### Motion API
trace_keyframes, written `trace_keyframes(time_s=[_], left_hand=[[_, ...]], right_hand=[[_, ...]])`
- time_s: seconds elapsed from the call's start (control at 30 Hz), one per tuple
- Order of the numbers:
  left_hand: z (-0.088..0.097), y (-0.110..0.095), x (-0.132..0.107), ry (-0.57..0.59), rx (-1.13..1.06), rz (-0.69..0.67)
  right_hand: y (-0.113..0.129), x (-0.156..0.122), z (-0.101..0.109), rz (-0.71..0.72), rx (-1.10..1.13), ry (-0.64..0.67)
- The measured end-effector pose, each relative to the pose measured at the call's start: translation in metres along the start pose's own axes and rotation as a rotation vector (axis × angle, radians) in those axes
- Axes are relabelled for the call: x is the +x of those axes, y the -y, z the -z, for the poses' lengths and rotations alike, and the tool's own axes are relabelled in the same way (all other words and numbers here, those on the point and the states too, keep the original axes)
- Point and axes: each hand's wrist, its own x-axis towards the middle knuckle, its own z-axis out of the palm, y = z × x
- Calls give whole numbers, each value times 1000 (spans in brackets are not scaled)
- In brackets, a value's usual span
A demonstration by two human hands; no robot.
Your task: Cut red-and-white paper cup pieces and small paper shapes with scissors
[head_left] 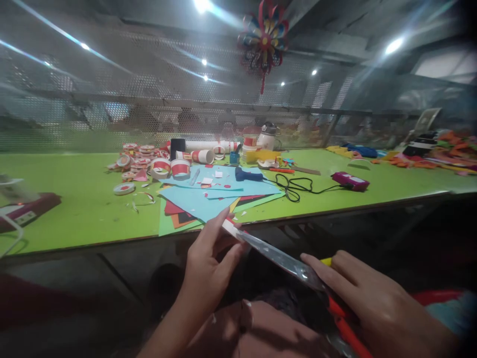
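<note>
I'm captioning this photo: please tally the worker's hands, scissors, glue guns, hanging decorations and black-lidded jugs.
Left hand plus right hand: 2
Scissors: 1 pair
Glue gun: 1
Hanging decoration: 1
Black-lidded jug: 1
Total: 6

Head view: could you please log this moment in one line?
left hand: holds small white piece; right hand: holds scissors against piece; blue paper: on green table

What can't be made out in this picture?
All in the head view:
Scissors: handles partly covered by the right hand, cut off by the bottom edge.
Red-and-white piece: partly covered by the left hand.
Maroon power strip: cut off by the left edge.
Purple box: label too small and blurred to read.
Mesh screen: what lies behind is blurred.
</note>
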Motion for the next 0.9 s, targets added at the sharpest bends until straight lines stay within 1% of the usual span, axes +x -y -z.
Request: trace_keyframes(time_s=[0.17,0.33,0.43,0.53,0.7,0.9], left_hand=[[0,-2,-3,-2,8,9],[-2,-2,-4,14,23,-18],[-2,-1,-3,-2,101,-53],[-3,-1,-3,-35,195,-51],[-3,-2,-5,-33,255,-50],[-2,-5,-9,-10,290,-38]], right_hand=[[-3,3,7,-18,-14,33],[-3,1,12,-72,79,108],[-2,-1,12,-62,39,81],[-4,-1,12,-55,-30,66],[-5,4,15,-41,-26,78],[-2,5,18,-50,46,169]])
